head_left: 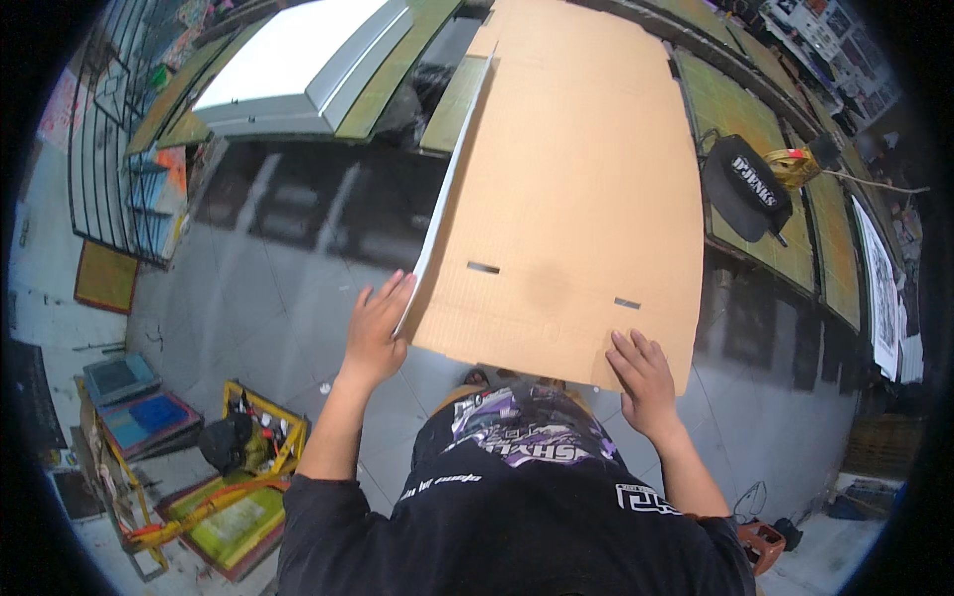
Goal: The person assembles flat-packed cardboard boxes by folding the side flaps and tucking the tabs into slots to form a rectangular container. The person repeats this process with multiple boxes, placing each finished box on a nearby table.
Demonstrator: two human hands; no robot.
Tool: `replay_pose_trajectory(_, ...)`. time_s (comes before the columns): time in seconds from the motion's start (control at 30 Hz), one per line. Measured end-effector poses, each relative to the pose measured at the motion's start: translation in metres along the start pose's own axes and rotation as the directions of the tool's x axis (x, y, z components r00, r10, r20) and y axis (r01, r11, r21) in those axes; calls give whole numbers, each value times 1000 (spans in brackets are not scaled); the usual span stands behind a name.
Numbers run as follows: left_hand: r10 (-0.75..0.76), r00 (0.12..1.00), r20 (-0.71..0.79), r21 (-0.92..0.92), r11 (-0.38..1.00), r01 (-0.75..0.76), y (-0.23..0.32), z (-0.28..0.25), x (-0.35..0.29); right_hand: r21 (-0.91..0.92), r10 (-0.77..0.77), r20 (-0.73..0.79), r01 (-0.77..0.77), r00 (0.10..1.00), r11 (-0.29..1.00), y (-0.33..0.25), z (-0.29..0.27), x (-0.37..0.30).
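Large brown cardboard sheet (581,179) runs lengthwise away from the person, its near edge just in front of the shirt (527,497), its far end up among the green boards (735,129). A narrow flap (449,204), pale on its outer face, stands raised along the sheet's left side. Left hand (376,333) at the near end of that flap: fingers extended, slightly apart, tips against the pale face, cardboard to the right of them. Thumb hidden; cannot tell whether it pinches the flap. Right hand (646,379) at the near right corner: fingers straight, a little spread, tips lying on the brown surface, the sheet reaching forward beyond them. Cannot tell whether the thumb closes on it from beneath. Two short slots are cut near the close end; the right slot (626,303) sits just ahead of the right fingertips, the left slot (483,267) farther in from the left hand. Dark cap (747,189) on the boards to the right of the sheet; white box (298,65) to the far left.
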State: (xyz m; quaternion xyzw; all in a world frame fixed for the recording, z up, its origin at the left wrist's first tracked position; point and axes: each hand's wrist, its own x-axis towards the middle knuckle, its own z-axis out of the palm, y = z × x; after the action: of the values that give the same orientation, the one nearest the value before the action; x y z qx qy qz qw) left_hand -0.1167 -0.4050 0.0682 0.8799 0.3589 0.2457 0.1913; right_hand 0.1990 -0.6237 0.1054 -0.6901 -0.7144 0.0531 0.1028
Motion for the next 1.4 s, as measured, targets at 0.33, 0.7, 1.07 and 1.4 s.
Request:
replay_pose_trajectory(0.33, -140, 952, 272, -955, 80, 285, -32, -42, 18, 397, 523, -476, -358, 707, 845, 68, -57, -21)
replay_pose_trajectory(0.7, -412, 807, 422, -657, 474, 586, -65, -11, 137, 983, 712, 119, -185, 692, 16, 139, -24, 27)
replay_pose_trajectory(1.07, -286, 893, 348, -818, 372, 438, -5, -23, 149, 885, 729, 43, -364, 683, 290, 103, -37, 56)
replay_pose_trajectory(1.4, -207, 898, 389, -736, 516, 438, 14, -12, 145, 244, 757, -95, -722, 646, 647, 33, -34, 109)
